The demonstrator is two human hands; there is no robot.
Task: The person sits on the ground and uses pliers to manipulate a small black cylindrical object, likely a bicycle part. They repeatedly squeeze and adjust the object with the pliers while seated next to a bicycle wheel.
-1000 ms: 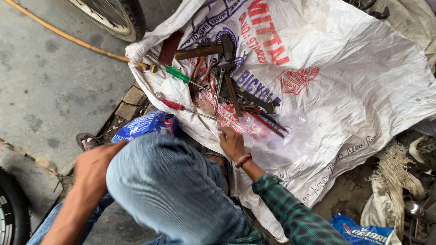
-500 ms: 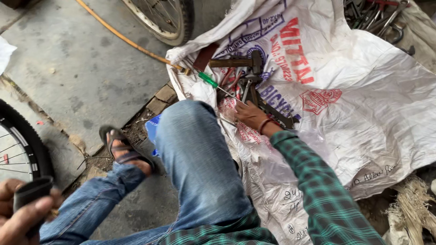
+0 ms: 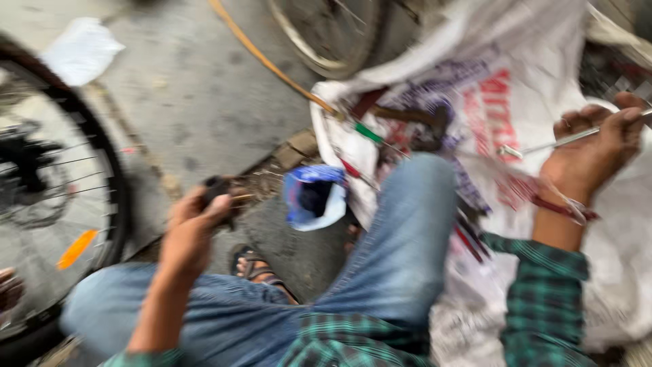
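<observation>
right hand [image 3: 589, 153] lifted off sack [image 3: 611, 272] — fingers clamped on metal rod [image 3: 550, 144]; left hand [image 3: 193, 228] grips dark object [image 3: 216, 187]

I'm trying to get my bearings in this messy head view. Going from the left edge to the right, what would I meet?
Bicycle wheel → left hand holding a small dark object → blue bag → raised knee in jeans → right hand gripping a thin metal tool, over the white printed sack.

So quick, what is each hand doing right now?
Left hand: closed around a small black object, blurred.
Right hand: closed on a thin silver metal tool.
</observation>
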